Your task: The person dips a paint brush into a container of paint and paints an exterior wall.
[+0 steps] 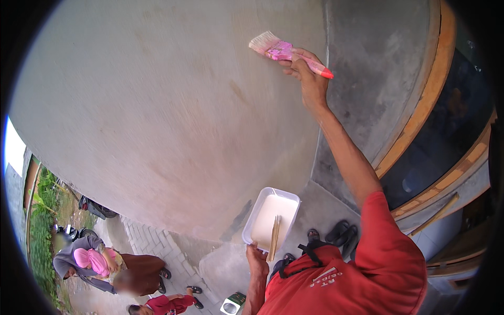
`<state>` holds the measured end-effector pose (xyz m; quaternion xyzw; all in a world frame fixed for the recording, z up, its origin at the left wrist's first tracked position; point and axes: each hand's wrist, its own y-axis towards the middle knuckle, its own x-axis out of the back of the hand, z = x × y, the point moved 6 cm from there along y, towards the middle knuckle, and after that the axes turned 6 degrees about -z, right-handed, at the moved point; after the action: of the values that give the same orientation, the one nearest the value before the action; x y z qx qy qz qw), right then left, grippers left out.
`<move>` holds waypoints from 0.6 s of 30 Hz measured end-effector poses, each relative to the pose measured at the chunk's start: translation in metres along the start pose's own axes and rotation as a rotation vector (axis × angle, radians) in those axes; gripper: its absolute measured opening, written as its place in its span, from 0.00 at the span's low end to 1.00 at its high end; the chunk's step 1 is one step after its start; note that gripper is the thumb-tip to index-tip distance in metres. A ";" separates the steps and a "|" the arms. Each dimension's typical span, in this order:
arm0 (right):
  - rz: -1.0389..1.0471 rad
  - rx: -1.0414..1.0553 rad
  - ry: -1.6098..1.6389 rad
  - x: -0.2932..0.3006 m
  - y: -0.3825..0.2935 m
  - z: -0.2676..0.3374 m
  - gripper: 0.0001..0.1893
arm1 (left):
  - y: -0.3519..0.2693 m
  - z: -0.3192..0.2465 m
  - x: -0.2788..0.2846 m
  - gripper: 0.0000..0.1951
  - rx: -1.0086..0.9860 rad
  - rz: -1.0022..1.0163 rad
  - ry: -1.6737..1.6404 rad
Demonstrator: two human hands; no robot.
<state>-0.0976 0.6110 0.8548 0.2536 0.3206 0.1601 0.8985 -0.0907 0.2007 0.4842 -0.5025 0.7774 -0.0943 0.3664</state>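
My right hand (pixel 309 75) grips a paintbrush (pixel 278 50) by its pink, red-tipped handle. Pale, splayed bristles point left, close to a large grey plastered wall (pixel 177 98); whether they touch it I cannot tell. Lower down, my left hand (pixel 256 255) holds the near edge of a translucent plastic tub (pixel 262 193). Whitish liquid (pixel 273 220) fills part of the tub. A bundle of thin wooden sticks (pixel 274 240) leans in it and sticks out over the near rim.
A wooden-framed dark window (pixel 437 130) is on the right, with sandals (pixel 342 235) on the floor below. At lower left, a person carrying a child (pixel 94 260) and another child in red (pixel 169 305) are on the paving. A green and white box (pixel 233 303) stands nearby; motorcycles (pixel 96 207) are farther off.
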 end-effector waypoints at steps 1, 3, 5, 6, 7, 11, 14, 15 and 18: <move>-0.012 -0.049 -0.026 0.014 -0.018 -0.019 0.13 | 0.000 -0.002 -0.003 0.27 0.005 -0.009 0.000; -0.053 -0.148 -0.085 0.035 -0.053 -0.045 0.12 | -0.004 -0.010 -0.010 0.29 -0.029 -0.009 0.028; -0.058 -0.188 -0.090 0.054 -0.079 -0.067 0.12 | 0.000 -0.008 -0.006 0.28 -0.005 -0.007 0.003; -0.059 -0.225 -0.089 0.063 -0.094 -0.081 0.12 | -0.002 -0.010 -0.008 0.27 -0.020 -0.003 0.004; -0.059 -0.233 -0.090 0.072 -0.105 -0.093 0.12 | -0.002 -0.012 -0.010 0.27 -0.036 0.006 0.005; -0.093 -0.309 -0.083 0.106 -0.148 -0.135 0.13 | -0.010 -0.009 -0.013 0.29 -0.021 0.035 0.005; -0.115 -0.362 -0.095 0.121 -0.171 -0.156 0.13 | -0.012 -0.007 -0.009 0.29 -0.028 -0.002 0.010; -0.125 -0.380 -0.100 0.126 -0.179 -0.161 0.12 | -0.012 -0.007 -0.007 0.28 -0.061 -0.006 0.011; -0.181 -0.454 -0.104 0.144 -0.205 -0.167 0.13 | -0.013 0.003 0.008 0.26 -0.076 -0.024 0.009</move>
<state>-0.0751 0.5668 0.5579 0.0232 0.2512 0.1337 0.9584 -0.0813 0.1881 0.4850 -0.5248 0.7760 -0.0716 0.3425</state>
